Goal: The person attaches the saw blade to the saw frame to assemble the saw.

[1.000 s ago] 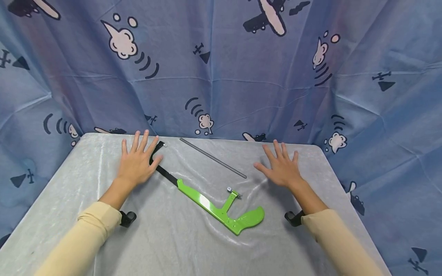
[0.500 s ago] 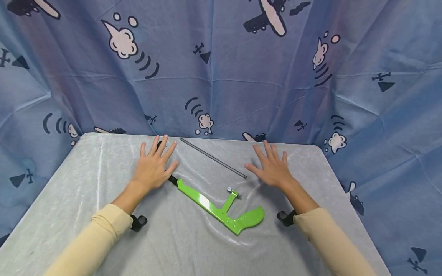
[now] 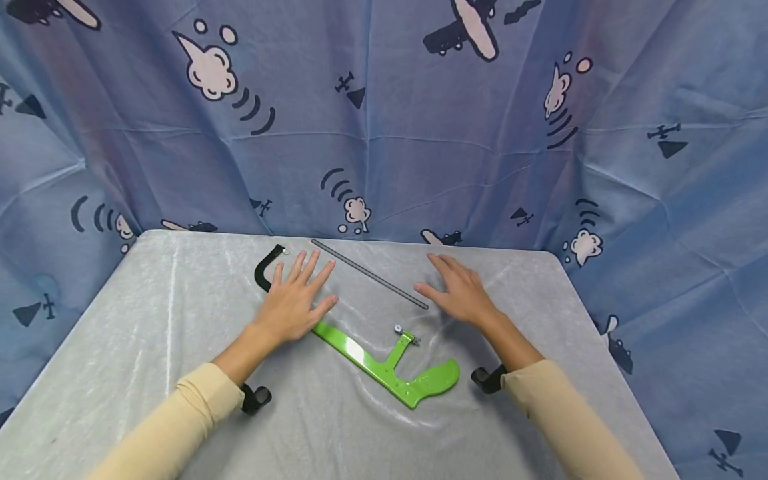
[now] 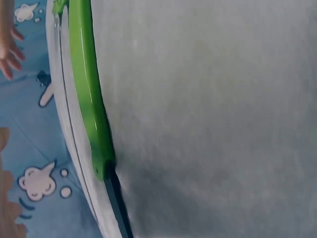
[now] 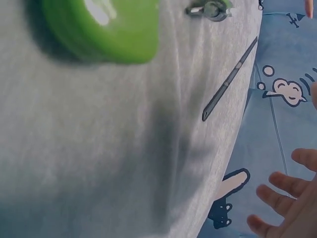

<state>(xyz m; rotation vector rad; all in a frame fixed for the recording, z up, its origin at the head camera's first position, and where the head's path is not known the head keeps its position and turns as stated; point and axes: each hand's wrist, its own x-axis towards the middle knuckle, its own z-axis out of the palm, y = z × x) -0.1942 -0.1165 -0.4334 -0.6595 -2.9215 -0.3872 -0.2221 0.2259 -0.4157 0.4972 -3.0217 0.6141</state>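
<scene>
Movement on both sides, and all of it inward! Across and slightly down the frame with the left hand (image 3: 291, 303), from upper left towards the centre, over the black part of the saw (image 3: 372, 367). Back in sight at the upper left of the worktop (image 3: 336, 440): the curved end (image 3: 261, 272), largely covered half a second ago. Hidden now instead: the join of black and green. Fingers and thumb spread apart on that side, clamped on nothing; touching the saw or just above it, cannot tell.

In from the right as well with the right hand (image 3: 459, 290), leftward and a touch lower, near the lower right end of the blade (image 3: 370, 274). Thumb well apart, fingers bunched closer than half a second ago in the head view, yet with gaps showing in the right wrist view. Again, clamped on nothing.

No shift in the saw: lying diagonally from upper left to right of centre, handle (image 3: 438, 379) lowermost. No shift in the blade either, lying loose above it, upper centre of the frame. So, by the look of it, a stage of reaching, with no grasp yet and both pieces untaken.
</scene>
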